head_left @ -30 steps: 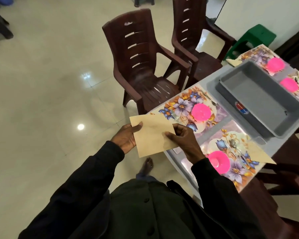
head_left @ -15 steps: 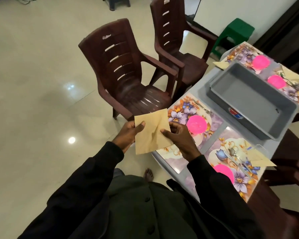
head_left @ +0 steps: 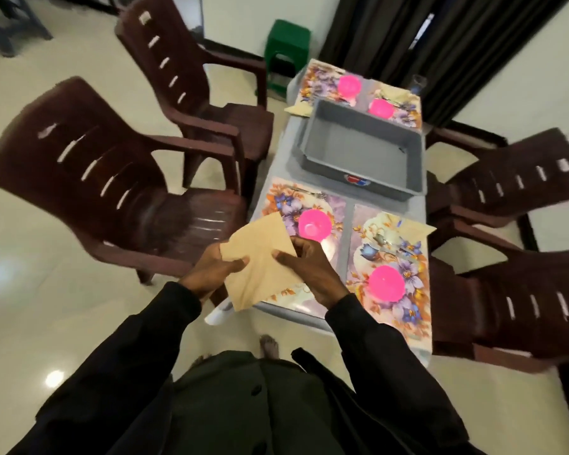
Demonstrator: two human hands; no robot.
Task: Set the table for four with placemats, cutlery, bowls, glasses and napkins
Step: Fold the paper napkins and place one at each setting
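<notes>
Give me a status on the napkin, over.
Left hand, right hand: both pinching tan napkin. Napkin over near-left placemat edge, not yet laid. Pink bowl close beyond it.

The napkin (head_left: 260, 280) hid the near corner of the near-left placemat (head_left: 276, 201). Cutlery (head_left: 385, 241) on the near-right placemat (head_left: 411, 310) was too blurred to sort fork from spoon. The right-side chairs (head_left: 523, 307) were cut by the frame's edge.

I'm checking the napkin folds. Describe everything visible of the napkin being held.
The napkin is plain beige, thin paper or cloth by its look, a roughly square, lightly creased sheet. It is held tilted, one corner up, over the near left placemat. The left hand pinches its left side, the right hand its right.
</notes>
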